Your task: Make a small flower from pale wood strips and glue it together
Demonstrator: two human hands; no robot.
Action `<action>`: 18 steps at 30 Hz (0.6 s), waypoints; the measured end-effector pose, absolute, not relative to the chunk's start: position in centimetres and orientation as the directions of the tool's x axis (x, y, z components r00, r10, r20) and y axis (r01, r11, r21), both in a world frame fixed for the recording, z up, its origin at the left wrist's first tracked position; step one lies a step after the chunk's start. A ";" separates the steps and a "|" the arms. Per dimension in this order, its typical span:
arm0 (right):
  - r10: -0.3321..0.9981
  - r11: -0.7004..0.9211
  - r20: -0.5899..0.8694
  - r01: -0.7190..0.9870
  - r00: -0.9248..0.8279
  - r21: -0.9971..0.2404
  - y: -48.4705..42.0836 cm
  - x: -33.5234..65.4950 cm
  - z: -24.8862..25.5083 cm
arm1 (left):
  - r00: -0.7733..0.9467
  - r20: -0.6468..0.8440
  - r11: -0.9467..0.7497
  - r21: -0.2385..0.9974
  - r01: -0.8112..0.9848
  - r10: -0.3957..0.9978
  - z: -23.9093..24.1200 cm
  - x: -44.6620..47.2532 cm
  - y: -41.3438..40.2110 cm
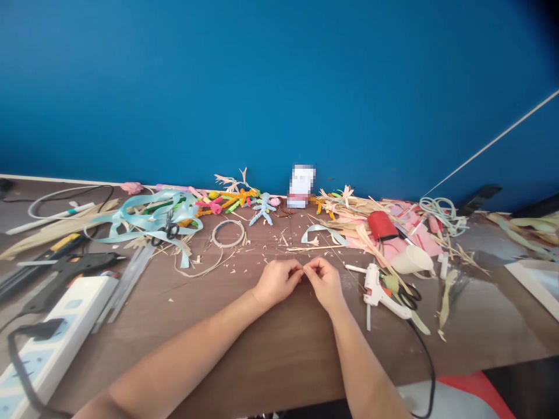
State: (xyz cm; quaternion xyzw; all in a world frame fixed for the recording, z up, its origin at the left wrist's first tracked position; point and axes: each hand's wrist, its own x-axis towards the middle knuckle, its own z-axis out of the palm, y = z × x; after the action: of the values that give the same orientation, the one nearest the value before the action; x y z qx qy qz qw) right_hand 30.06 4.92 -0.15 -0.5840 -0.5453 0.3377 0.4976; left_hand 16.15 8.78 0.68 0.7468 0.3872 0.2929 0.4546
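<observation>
Rectangle (pixel 302 185), white, pixelated past reading; left hand (pixel 276 283) and right hand (pixel 324 283), grip narrow, contents impossible to tell.

My left hand (pixel 275 285) and my right hand (pixel 325 286) are both bare, uncovered from the fingers (pixel 321 265) back past the wrists (pixel 252 299). My left forearm (pixel 196 352) and right forearm (pixel 362 361) are bare too, smooth in outline, slim at the front and broader farther back. My nails are too small to make out.
</observation>
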 end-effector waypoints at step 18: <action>0.999 0.011 0.008 0.080 -0.031 -0.997 4.8 30.4 -0.2 | 0.742 -0.272 0.397 0.918 0.009 0.613 0.7 15.4 10.6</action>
State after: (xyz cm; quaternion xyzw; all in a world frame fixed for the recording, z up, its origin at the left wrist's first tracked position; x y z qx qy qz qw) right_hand 30.44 4.82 -0.16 -0.5095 -0.5297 0.4847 0.4742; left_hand 15.43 10.61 0.70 0.5139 0.3026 0.1938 0.7789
